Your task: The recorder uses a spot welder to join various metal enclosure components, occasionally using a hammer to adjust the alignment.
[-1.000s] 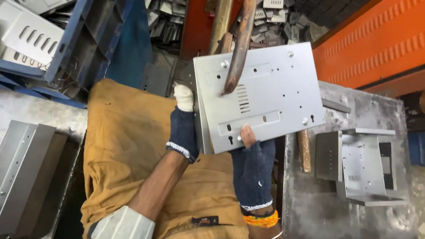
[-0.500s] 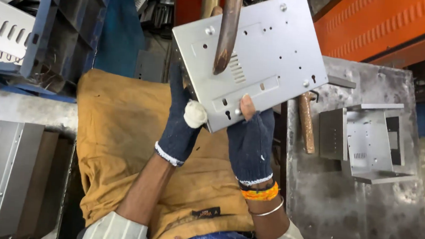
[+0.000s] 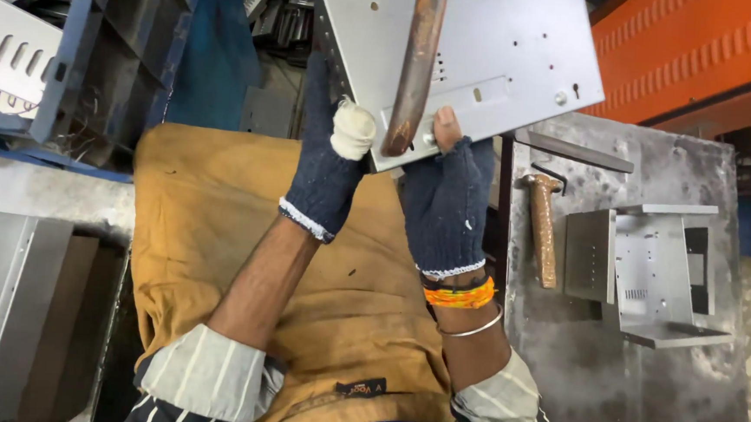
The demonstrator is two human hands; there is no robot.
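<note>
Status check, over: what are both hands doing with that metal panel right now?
Left hand and right hand, gloved, both grip the panel by its lower edge. Panel raised, tilted. Rusty bar crosses its face. Hammer lies on the bench, apart.

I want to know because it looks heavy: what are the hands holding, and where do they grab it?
Both gloved hands hold a flat grey metal panel by its lower edge: the left hand at the lower corner, the right hand beside it, thumb on the panel's face.

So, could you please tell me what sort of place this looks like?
Most likely a sheet-metal fabrication workshop. Both gloved hands, left hand and right hand, hold a punched grey metal panel; a rusty hammer and a bent metal bracket lie on the worn steel workbench.
</note>
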